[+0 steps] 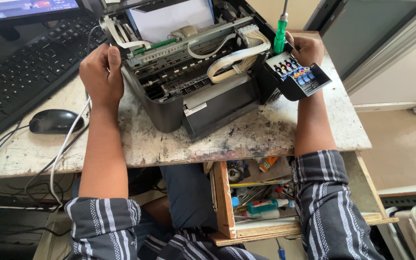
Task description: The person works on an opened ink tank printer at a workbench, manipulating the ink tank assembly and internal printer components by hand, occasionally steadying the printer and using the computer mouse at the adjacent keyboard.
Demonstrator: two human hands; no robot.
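Note:
An opened black printer (169, 108) with its cover off sits on a stained white worktable (246, 137); white ribbon cables (232, 60) and inner parts show. My left hand (101, 72) grips the printer's left edge. My right hand (305, 48) is closed around a green-handled screwdriver (279, 36), held upright at the printer's right side. Just below it hangs the printer's ink tank unit (300, 79) with coloured caps.
A black keyboard (20, 72) and a black mouse (54, 120) lie at the left, with a monitor (25, 9) behind. Cables hang off the table's front. An open wooden drawer (227, 212) under the table holds tools and bottles.

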